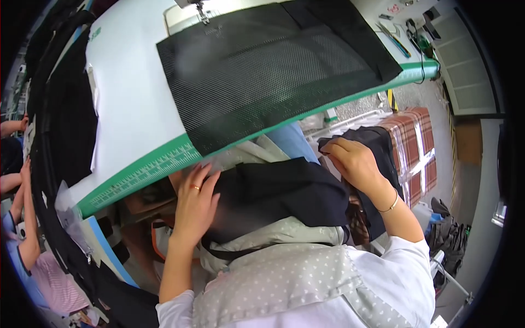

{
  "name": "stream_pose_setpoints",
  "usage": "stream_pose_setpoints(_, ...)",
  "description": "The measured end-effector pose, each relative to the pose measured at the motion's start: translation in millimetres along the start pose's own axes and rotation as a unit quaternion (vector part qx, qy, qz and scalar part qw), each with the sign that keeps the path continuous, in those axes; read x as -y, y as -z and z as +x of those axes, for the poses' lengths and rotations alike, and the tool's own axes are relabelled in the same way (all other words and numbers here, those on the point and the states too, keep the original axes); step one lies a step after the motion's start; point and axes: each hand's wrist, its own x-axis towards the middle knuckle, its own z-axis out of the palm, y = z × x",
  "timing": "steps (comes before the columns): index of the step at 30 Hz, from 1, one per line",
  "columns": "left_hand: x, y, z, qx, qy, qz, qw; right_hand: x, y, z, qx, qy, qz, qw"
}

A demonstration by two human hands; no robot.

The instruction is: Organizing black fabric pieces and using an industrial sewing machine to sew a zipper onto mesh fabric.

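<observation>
My right hand (353, 161) is closed, its fingers bent over the edge of a black cloth piece (377, 142) to the right of my lap. My left hand (197, 202) is open, fingers apart, just under the table's front edge. It lies beside a dark cloth (279, 194) spread over my lap; whether it touches this cloth I cannot tell. In front of me a black fabric panel with a mesh middle (257, 71) lies flat on the sewing table (128, 82). Its far edge is close to the sewing machine's presser foot (203, 16).
A green ruler strip (147, 169) runs along the table's front edge. Tweezers (395, 41) lie at the far right of the table. Dark cloth (71, 109) is heaped at the left, with other people beyond. A plaid-covered bundle (413, 147) stands at the right.
</observation>
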Motion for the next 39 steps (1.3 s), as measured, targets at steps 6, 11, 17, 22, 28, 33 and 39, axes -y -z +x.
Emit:
stream_pose_setpoints(6, 3.7, -32.6, 12.4, 0.019, -0.035, -0.028, 0.999, 17.8, -14.3, -18.9, 0.013, -0.021, 0.051, 0.998)
stream_pose_setpoints(11, 10.6, -59.8, 33.0, 0.020, 0.037, -0.044, 0.998, 40.9, -42.2, 11.2, 0.049, -0.005, 0.151, 0.987)
stream_pose_setpoints(17, -2.8, -27.2, 26.5, -0.069, 0.044, -0.200, 0.976, 67.4, -83.6, 60.6, 0.063, 0.055, 0.150, 0.985)
stream_pose_setpoints(22, -18.3, 10.3, -2.5, -0.168, 0.000, -0.157, 0.973, 62.0, -62.9, 65.5, 0.156, 0.067, 0.157, 0.973)
stream_pose_setpoints(28, -27.0, 63.7, -17.8, -0.288, -0.061, -0.110, 0.949, 21.7, -23.0, 27.4, 0.346, 0.014, 0.100, 0.933)
stream_pose_setpoints(33, -5.0, 180.8, -22.5, -0.438, -0.118, 0.146, 0.879, 88.2, 47.0, 61.2, 0.286, -0.010, 0.432, 0.855)
stream_pose_setpoints(39, 7.1, 331.3, 68.5, -0.579, -0.171, 0.115, 0.789, 206.1, 92.0, 167.0, -0.064, 0.026, 0.695, 0.716)
